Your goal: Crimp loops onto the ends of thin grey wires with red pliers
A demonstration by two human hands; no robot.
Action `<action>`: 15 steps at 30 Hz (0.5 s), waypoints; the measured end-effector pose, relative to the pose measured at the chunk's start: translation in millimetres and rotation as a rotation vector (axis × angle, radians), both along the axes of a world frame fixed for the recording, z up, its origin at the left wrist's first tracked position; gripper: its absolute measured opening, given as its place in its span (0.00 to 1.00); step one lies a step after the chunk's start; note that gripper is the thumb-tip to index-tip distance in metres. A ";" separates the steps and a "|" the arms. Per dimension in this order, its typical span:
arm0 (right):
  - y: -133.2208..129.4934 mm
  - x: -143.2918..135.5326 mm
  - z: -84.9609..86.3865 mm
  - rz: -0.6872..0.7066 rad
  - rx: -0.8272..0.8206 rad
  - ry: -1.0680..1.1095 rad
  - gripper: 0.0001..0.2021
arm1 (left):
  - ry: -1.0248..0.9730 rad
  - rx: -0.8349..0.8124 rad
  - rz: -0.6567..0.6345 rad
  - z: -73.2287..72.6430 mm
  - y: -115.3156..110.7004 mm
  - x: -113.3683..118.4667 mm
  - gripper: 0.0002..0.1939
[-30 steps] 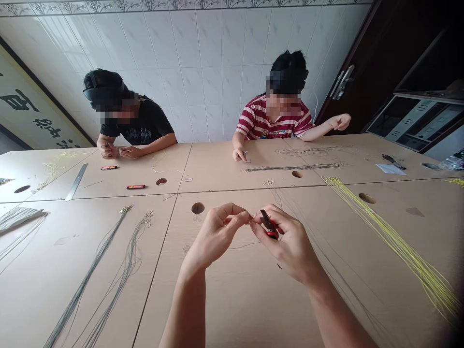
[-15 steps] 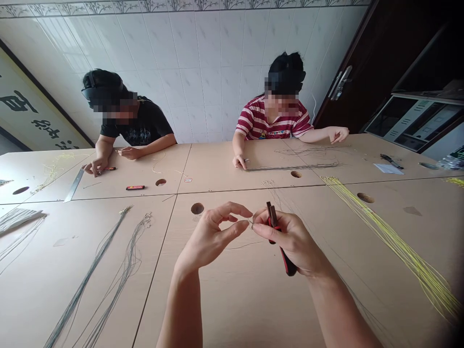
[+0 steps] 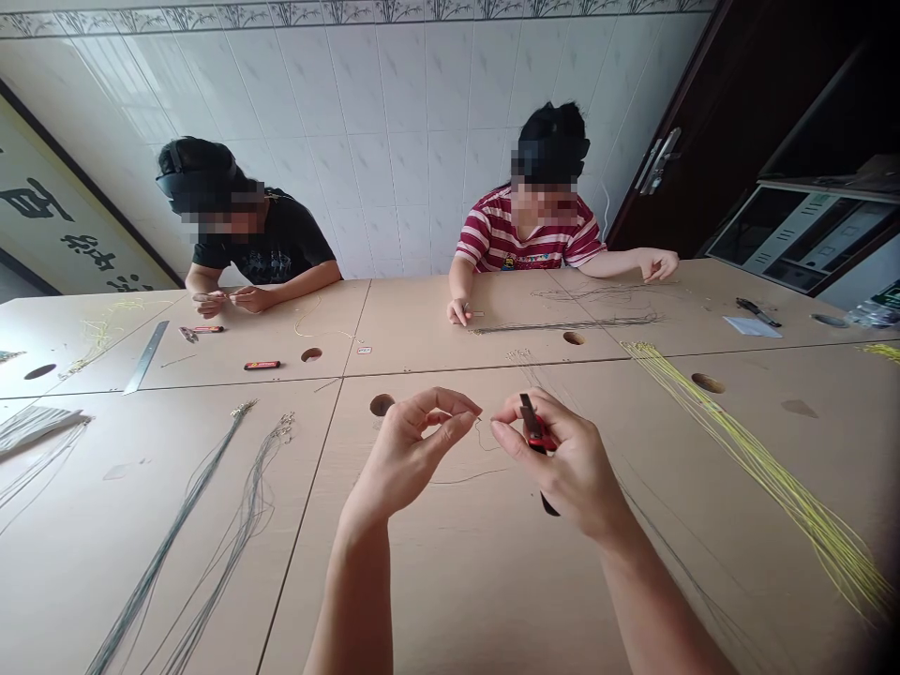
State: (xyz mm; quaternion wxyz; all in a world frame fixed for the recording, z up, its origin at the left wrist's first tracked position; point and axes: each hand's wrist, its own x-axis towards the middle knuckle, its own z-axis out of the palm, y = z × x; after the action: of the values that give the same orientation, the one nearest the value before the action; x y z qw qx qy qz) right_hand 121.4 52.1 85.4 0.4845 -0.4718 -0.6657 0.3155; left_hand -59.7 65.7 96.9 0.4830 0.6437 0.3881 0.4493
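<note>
In the head view, my left hand (image 3: 420, 448) pinches the end of a thin cord (image 3: 467, 478) between thumb and fingertips. From there the cord hangs in a loose curve and trails left above or along the tabletop. My right hand (image 3: 562, 459) is closed around small pliers (image 3: 538, 434) with red and black handles, jaws pointing up. Its thumb and index finger meet just right of my left fingertips, with a small gap between the hands. Whether those fingertips also pinch something tiny cannot be made out.
Grey cord bundles (image 3: 179, 534) lie left, a yellow cord bundle (image 3: 752, 469) right. Across the wooden table (image 3: 436, 581) sit two people, near a metal ruler (image 3: 146, 356), a red marker-like stick (image 3: 262, 366) and more dark cords (image 3: 569, 326). The tabletop has round holes (image 3: 708, 382).
My hands have moved slightly apart, and my right hand has turned with the pliers. The left co-worker has put down a small tool and brought both hands together.
</note>
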 end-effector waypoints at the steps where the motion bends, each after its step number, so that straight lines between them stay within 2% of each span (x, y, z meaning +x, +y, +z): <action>1: -0.9 -1.8 -0.1 -0.023 0.057 -0.024 0.06 | -0.014 -0.003 -0.003 -0.2 0.1 0.1 0.07; 4: -2.7 -6.4 0.0 -0.028 0.142 -0.068 0.05 | -0.042 -0.005 -0.021 -0.3 0.3 1.0 0.08; 15: -2.3 -7.8 0.0 -0.020 0.181 -0.087 0.06 | -0.025 -0.004 -0.060 0.2 -0.7 3.7 0.09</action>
State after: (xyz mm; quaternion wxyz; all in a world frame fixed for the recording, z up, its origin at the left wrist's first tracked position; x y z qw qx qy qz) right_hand 113.7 49.8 85.5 0.4991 -0.4458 -0.7071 0.2284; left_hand -56.1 65.1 97.1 0.5023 0.6486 0.3634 0.4416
